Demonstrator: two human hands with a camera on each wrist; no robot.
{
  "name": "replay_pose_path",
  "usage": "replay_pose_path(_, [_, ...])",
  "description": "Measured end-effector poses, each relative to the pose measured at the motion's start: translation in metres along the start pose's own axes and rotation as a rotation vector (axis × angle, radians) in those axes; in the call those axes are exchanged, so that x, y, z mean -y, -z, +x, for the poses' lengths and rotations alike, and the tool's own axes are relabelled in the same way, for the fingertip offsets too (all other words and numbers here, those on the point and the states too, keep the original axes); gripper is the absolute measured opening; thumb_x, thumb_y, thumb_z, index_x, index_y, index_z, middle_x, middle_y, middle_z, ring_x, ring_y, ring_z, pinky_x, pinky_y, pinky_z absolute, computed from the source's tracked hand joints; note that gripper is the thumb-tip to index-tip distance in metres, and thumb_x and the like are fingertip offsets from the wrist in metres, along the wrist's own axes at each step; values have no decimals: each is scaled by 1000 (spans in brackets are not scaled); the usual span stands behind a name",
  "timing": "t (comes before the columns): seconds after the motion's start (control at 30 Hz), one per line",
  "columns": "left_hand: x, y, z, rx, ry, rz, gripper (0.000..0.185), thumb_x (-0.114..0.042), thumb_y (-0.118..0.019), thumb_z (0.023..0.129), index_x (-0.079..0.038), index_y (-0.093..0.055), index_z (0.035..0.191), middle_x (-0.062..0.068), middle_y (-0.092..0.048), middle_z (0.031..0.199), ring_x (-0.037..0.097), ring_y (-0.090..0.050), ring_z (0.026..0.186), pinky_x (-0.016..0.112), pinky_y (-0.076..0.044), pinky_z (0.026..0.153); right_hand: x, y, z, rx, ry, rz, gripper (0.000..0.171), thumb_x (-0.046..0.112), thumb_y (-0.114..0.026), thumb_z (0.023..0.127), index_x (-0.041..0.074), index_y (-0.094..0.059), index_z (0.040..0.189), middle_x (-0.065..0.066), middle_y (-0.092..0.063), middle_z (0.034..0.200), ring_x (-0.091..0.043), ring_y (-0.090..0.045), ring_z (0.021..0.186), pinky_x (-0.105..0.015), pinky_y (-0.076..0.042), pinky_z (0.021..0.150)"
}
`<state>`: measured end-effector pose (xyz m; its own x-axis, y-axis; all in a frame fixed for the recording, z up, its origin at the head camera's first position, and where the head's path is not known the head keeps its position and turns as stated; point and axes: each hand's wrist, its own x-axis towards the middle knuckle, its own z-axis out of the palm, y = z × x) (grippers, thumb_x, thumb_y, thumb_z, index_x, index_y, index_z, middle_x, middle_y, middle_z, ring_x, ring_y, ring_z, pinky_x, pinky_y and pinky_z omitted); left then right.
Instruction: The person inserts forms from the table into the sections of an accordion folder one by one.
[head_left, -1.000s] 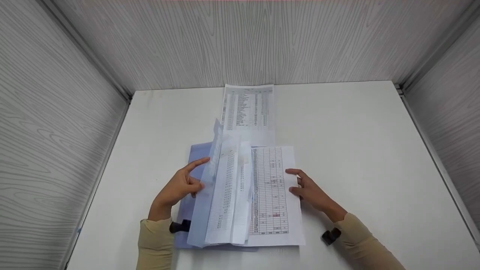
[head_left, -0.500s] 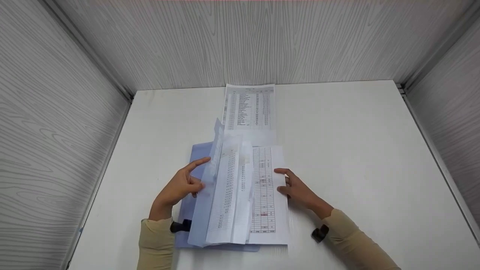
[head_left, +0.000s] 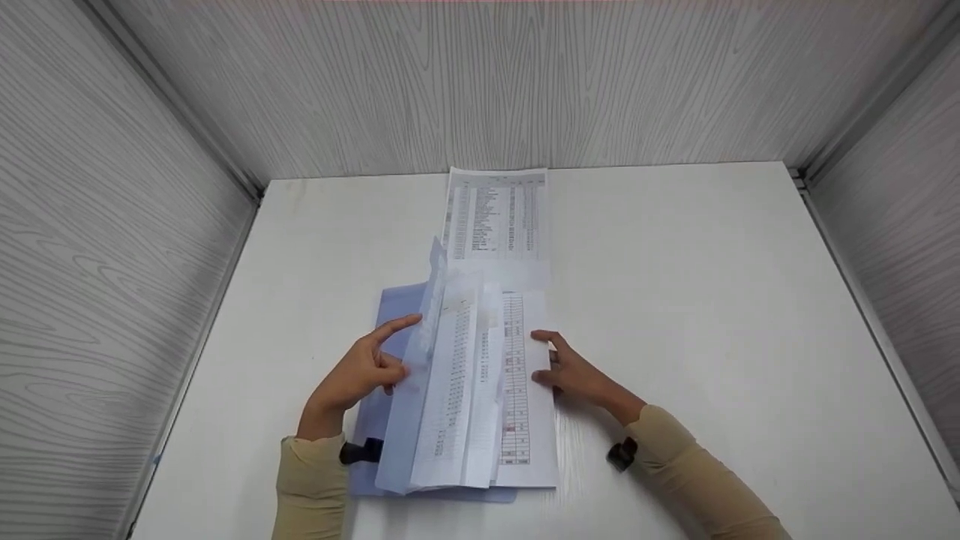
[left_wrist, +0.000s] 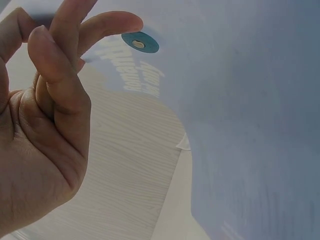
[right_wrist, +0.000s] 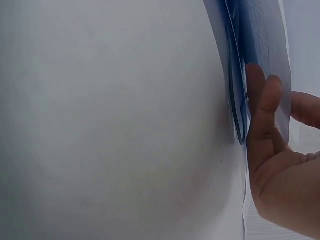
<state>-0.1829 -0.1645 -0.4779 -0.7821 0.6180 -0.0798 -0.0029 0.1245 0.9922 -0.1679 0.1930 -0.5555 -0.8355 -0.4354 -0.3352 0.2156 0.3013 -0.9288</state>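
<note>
A pale blue translucent folder (head_left: 394,307) lies open on the white table (head_left: 712,300). Its cover and some printed pages (head_left: 450,390) stand tilted upward. My left hand (head_left: 371,371) props that cover from the left, index finger stretched along it. In the left wrist view its fingertips (left_wrist: 115,22) touch the blue plastic (left_wrist: 250,100) beside a round snap button (left_wrist: 140,43). My right hand (head_left: 566,371) rests with straight fingers on the right edge of a printed table sheet (head_left: 517,390) that lies partly under the raised pages. The right wrist view shows its fingers (right_wrist: 262,115) against the blue folder's edge (right_wrist: 237,100).
Another printed sheet (head_left: 496,214) lies flat behind the folder, reaching the back wall. Grey wood-grain walls (head_left: 112,262) close in the table on the left, back and right. Bare table surface lies to either side of the folder.
My right hand has slid left with the table sheet, which now shows a narrower strip beside the raised pages. The left hand and the cover have stayed put.
</note>
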Motion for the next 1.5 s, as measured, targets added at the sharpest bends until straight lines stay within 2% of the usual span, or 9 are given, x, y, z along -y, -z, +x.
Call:
replay_pose_path(0.17, [1,1,1,6,-1,15,74,8,-55,84,-7,-29,151,-7,-38,49,6,-39,45,24,-44,51,-1,12,-3,-16,-7,-57,64,14,-52,96,14,-18,150,-22,-54,120,-19,-63,80,-28,-50,65])
replay_pose_path(0.3, [1,0,1,2,13,24,75,8,-54,83,-7,-29,151,-5,-38,48,9,-37,45,26,-44,51,-3,19,-9,-8,15,-39,59,12,-49,98,8,-21,149,-19,-56,109,-19,-65,73,-30,-52,63])
replay_pose_path(0.6, [0,-1,2,-3,10,40,74,7,-57,83,-7,-30,151,-9,-43,49,6,-41,45,26,-44,51,-2,7,-4,-18,60,14,57,4,-49,95,2,-24,147,-8,-54,88,-16,-60,64,-26,-49,59])
replay_pose_path(0.7, [0,0,2,-4,8,51,74,6,-57,83,-8,-30,151,-8,-44,49,6,-42,45,24,-43,51,-1,2,1,-28,61,31,58,2,-50,94,1,-25,146,-8,-55,88,-15,-60,63,-26,-49,58])
replay_pose_path(0.93, [0,0,1,-15,0,77,73,7,-56,84,-8,-32,151,9,-38,49,9,-40,44,27,-42,50,2,-10,11,-29,46,36,57,0,-51,94,3,-27,145,-7,-56,89,-14,-59,61,-27,-49,57])
replay_pose_path(1.13, [1,0,0,-7,5,79,73,7,-56,83,-8,-32,150,0,-39,49,5,-39,45,24,-42,50,4,-18,17,-29,21,59,58,0,-50,93,3,-26,146,-3,-55,87,-11,-58,61,-25,-48,52])
replay_pose_path(1.37, [3,1,0,2,1,25,75,8,-54,83,-6,-28,152,-9,-41,48,5,-41,46,26,-44,52,9,-30,22,-48,8,86,59,-2,-49,93,4,-25,146,-7,-59,92,-13,-61,63,-25,-47,53])
replay_pose_path(1.5, [3,1,0,0,-1,25,75,8,-55,83,-7,-28,152,-8,-42,49,5,-43,46,26,-45,52,10,-35,24,-44,-7,123,59,-2,-50,93,4,-25,146,-6,-60,91,-13,-64,62,-27,-50,54])
